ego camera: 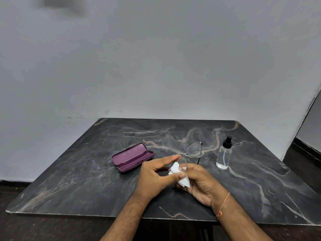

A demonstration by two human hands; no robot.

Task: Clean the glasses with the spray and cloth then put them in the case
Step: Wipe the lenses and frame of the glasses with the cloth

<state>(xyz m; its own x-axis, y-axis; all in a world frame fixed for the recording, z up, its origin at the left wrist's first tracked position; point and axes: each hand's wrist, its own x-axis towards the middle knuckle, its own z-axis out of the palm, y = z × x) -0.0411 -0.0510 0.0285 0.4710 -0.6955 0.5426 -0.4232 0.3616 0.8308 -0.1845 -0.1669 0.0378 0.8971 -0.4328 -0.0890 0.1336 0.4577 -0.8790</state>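
Thin metal-framed glasses [194, 150] are held above the table's middle. My left hand [156, 174] pinches the rim of the near lens between thumb and forefinger. A white cloth [175, 168] is pressed against that near lens by my right hand [199, 181], and its loose end hangs below my fingers. The far lens and one temple stick out beyond my hands, toward the bottle. The purple glasses case [132, 157] lies open and empty on the table to the left. A clear spray bottle [224, 154] with a black nozzle stands upright to the right.
Everything rests on a dark marble-patterned table [78, 171] set against a grey wall. The table's near edge runs under my forearms. A dark floor strip shows at far right.
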